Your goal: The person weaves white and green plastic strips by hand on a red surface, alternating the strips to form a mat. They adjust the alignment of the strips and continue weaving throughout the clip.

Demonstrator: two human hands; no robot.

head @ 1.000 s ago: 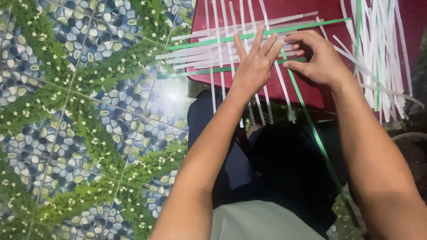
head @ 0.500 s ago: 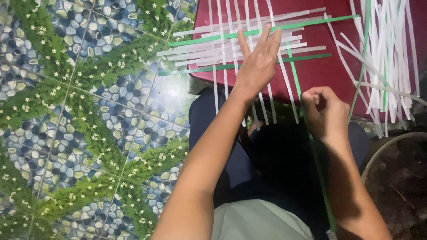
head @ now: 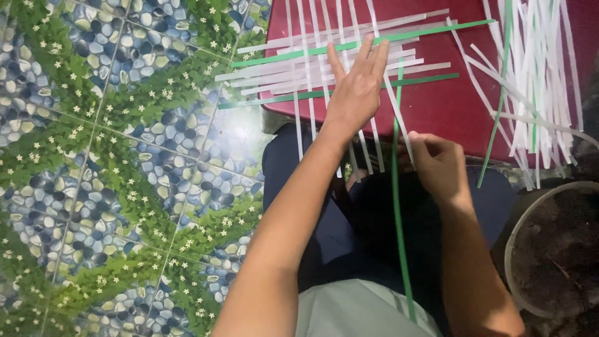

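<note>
Fingers of our left hand (head: 357, 87) lay spread flat (holding nothing) on the woven strips (head: 324, 59); our right hand (head: 437, 163) pinched a green strip (head: 397, 206).

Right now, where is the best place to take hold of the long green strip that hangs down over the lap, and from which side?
Probably just below the edge of the red board, where the long green strip leaves the woven strips and hangs free. Come from the right: the right hand is already beside it, while the left hand lies flat on the weave. The strip is thin and flat, so pinch its two faces.
</note>
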